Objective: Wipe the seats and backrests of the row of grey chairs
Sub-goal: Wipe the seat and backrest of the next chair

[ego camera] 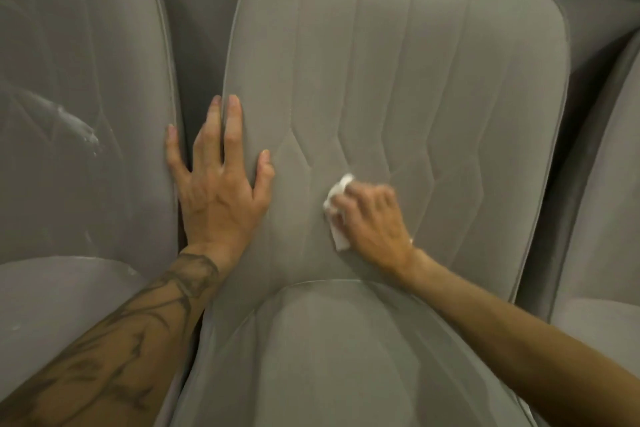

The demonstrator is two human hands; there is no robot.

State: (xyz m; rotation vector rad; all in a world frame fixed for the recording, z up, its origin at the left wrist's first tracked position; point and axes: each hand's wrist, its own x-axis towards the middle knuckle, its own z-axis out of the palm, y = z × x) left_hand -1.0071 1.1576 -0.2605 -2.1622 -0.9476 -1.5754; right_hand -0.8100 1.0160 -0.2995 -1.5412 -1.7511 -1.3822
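A grey fabric chair fills the middle of the view, its stitched backrest (415,62) above its seat (329,357). My right hand (372,218) grips a small white cloth (337,208) and presses it against the lower part of that backrest. My left hand (218,180) lies flat with spread fingers on the backrest's left edge, its little finger touching the neighbouring chair.
Another grey chair (79,97) stands close on the left, with whitish smears on its backrest. The edge of a third grey chair (602,218) shows on the right. Narrow dark gaps separate the backrests.
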